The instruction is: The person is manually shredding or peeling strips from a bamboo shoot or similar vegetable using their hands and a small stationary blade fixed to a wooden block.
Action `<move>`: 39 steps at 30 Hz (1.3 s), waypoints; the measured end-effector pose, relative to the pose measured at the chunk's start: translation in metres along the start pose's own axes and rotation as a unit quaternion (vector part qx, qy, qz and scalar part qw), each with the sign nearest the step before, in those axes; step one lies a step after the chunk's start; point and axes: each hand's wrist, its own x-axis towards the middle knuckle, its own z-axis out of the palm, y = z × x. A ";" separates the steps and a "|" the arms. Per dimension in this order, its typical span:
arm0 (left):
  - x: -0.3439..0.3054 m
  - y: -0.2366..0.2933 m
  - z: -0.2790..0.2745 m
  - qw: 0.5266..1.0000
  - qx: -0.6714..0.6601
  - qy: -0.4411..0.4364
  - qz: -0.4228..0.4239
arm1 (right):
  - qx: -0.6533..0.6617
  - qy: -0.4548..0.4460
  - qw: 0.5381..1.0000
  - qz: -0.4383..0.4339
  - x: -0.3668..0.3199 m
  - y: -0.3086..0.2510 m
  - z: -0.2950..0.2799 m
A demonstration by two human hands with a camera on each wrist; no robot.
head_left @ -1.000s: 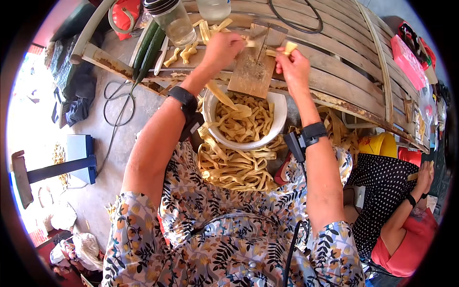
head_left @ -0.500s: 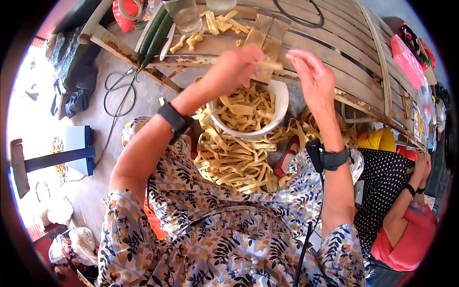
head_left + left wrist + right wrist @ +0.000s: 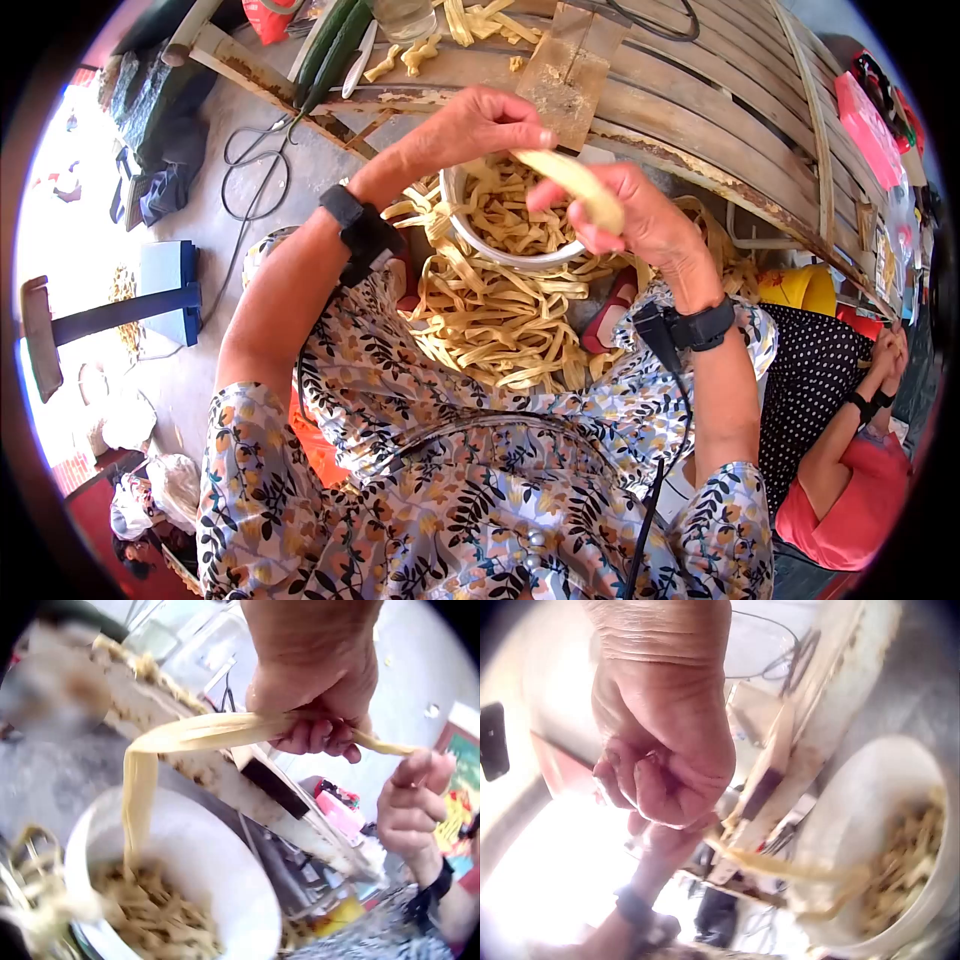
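Note:
Over a white bowl (image 3: 457, 205) full of pale yellow strips, my two hands hold one long strip (image 3: 565, 175) between them. My left hand (image 3: 490, 125) pinches its upper end, and in the left wrist view the strip (image 3: 210, 731) runs out of that hand (image 3: 322, 690) and hangs down into the bowl (image 3: 225, 900). My right hand (image 3: 625, 215) is curled round the other end, just to the right of the bowl. The right wrist view shows that hand (image 3: 660, 750) closed, with the strip (image 3: 780, 866) trailing to the bowl (image 3: 870, 787).
A heap of cut strips (image 3: 500, 325) lies in my lap under the bowl. Beyond it is a slatted wooden bench (image 3: 720, 110) with a small wooden board (image 3: 560, 75) and green cucumbers (image 3: 335, 45). Another seated person (image 3: 830, 440) is at my right. A blue scale (image 3: 165, 300) stands at left.
Both hands have drawn back from the wooden board on the bench toward my body. They now hold a long strip over the bowl.

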 end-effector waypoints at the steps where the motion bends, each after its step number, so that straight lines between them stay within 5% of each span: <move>1: 0.001 -0.007 0.005 0.997 -0.072 -0.015 -0.029 | 0.033 0.021 0.999 -0.036 0.003 0.000 -0.003; 3: 0.000 -0.010 0.023 0.970 -0.228 -0.051 -0.064 | 0.092 0.065 0.987 -0.111 0.010 -0.004 -0.015; 4: 0.002 -0.012 0.033 0.948 -0.295 -0.098 -0.064 | -0.013 0.132 0.987 -0.089 0.012 -0.006 -0.017; 5: 0.004 -0.016 0.040 0.919 -0.360 -0.144 -0.065 | -0.122 0.154 0.964 -0.179 0.021 0.013 -0.026; 7: 0.006 -0.031 0.053 0.858 -0.469 -0.204 -0.047 | -0.125 0.198 0.968 -0.096 0.019 0.010 -0.010; 11: 0.007 -0.037 0.062 0.785 -0.582 -0.209 -0.034 | -0.237 0.208 0.939 -0.134 0.017 0.010 -0.007; 13: 0.006 -0.034 0.064 0.835 -0.529 -0.117 -0.091 | -0.336 0.206 0.896 -0.206 0.021 0.018 -0.016; 16: 0.010 -0.019 0.060 0.902 -0.420 0.036 -0.093 | -0.613 0.391 0.601 -0.331 0.020 0.015 -0.018; 19: 0.009 -0.001 0.054 0.942 -0.303 0.130 -0.062 | -0.542 0.398 0.704 -0.226 0.017 0.013 -0.010; 20: 0.007 0.003 0.055 0.951 -0.266 0.148 -0.055 | -0.408 0.383 0.814 -0.158 0.023 0.018 -0.016; 24: 0.005 0.002 0.055 0.978 -0.144 0.146 -0.026 | -0.343 0.316 0.882 -0.064 0.021 0.016 -0.028; 27: 0.000 0.016 0.059 0.988 -0.030 0.142 -0.045 | -0.345 0.318 0.880 -0.071 0.023 0.020 -0.028; 31: 0.002 0.003 0.069 0.975 0.103 0.197 0.004 | -0.504 0.391 0.739 -0.218 0.025 0.040 -0.020; 32: 0.003 0.004 0.070 0.981 0.034 0.192 -0.022 | -0.442 0.361 0.799 -0.192 0.021 0.030 -0.012; 35: 0.004 0.010 0.067 0.965 -0.167 0.174 -0.100 | -0.316 0.357 0.809 -0.344 0.017 0.020 -0.012; 36: 0.002 0.008 0.064 0.949 -0.263 0.134 -0.113 | -0.204 0.374 0.853 -0.302 0.011 0.012 -0.012; 39: 0.001 0.020 0.060 0.913 -0.375 0.078 -0.140 | 0.008 0.422 0.866 -0.269 0.003 0.003 -0.028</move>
